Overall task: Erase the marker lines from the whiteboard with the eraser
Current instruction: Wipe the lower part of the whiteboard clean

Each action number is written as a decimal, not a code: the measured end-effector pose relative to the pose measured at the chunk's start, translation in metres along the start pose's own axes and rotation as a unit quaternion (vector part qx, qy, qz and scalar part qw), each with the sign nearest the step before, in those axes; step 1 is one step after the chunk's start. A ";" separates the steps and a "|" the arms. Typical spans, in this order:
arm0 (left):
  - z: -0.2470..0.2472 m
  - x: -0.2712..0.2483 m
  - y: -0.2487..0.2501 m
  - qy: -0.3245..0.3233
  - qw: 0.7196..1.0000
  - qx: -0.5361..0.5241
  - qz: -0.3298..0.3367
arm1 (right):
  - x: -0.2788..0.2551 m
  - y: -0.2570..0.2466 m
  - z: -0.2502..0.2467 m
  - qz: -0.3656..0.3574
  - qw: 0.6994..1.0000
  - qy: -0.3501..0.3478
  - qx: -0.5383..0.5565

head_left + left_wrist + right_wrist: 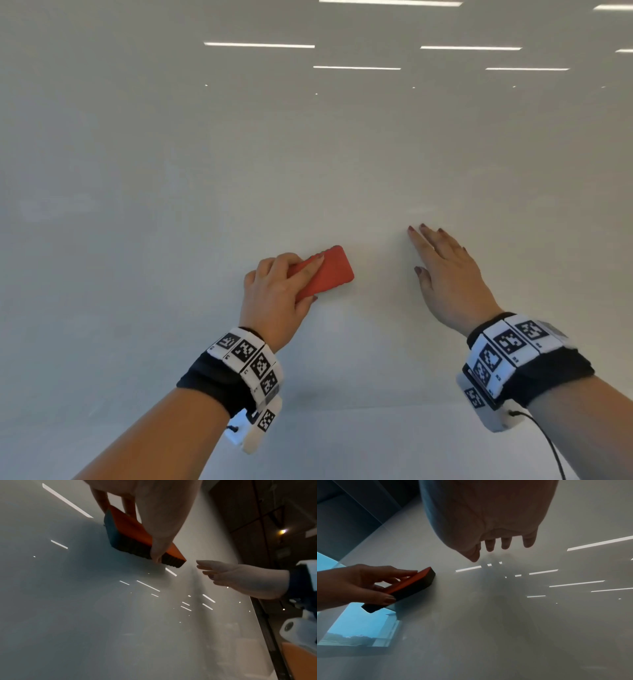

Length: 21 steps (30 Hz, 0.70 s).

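The left hand (274, 291) grips the eraser (329, 270) flat on the whiteboard (308, 154); the right hand (445, 274) rests with straight fingers. No lines visible, so probably a last wipe.

Ceiling-light reflections (259, 45) — a window reflection (359, 628) too.

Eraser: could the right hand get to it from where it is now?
Probably yes. The right hand lies open on the whiteboard beside the eraser, with bare board between them; only the left hand already holds its near end.
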<state>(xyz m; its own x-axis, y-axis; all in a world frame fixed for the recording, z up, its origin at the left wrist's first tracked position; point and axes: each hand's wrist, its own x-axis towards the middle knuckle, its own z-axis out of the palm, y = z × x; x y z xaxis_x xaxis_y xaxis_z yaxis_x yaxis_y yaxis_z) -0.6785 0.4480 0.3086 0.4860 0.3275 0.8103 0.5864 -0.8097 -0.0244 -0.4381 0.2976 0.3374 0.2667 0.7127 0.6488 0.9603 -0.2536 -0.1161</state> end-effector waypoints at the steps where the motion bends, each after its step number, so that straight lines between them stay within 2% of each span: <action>1: 0.002 -0.003 0.005 -0.010 1.000 -0.015 -0.009 | -0.006 0.000 0.000 -0.006 1.000 0.003 0.007; 7: 0.015 -0.032 0.058 -0.084 0.992 -0.094 -0.015 | -0.059 0.003 -0.006 -0.060 0.994 -0.032 0.086; 11: 0.026 -0.060 0.109 -0.134 0.980 -0.144 -0.011 | -0.103 0.016 -0.016 -0.106 0.981 -0.109 0.118; 16: 0.031 -0.079 0.178 -0.190 0.962 -0.193 -0.011 | -0.146 0.053 -0.030 -0.154 0.965 -0.191 0.089; 18: 0.028 -0.079 0.205 -0.194 0.961 -0.199 -0.010 | -0.159 0.069 -0.035 -0.165 0.963 -0.198 0.083; 21: 0.024 -0.078 0.238 -0.189 0.960 -0.207 -0.017 | -0.174 0.092 -0.040 -0.175 0.966 -0.169 0.092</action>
<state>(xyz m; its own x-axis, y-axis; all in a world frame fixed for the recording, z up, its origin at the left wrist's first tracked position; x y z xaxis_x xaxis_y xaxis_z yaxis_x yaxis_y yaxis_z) -0.5611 0.2413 0.2250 0.7171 0.4478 0.5341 0.3372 -0.8936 0.2964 -0.3997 0.1241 0.2445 -0.0946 0.9143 0.3938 0.9865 0.1391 -0.0860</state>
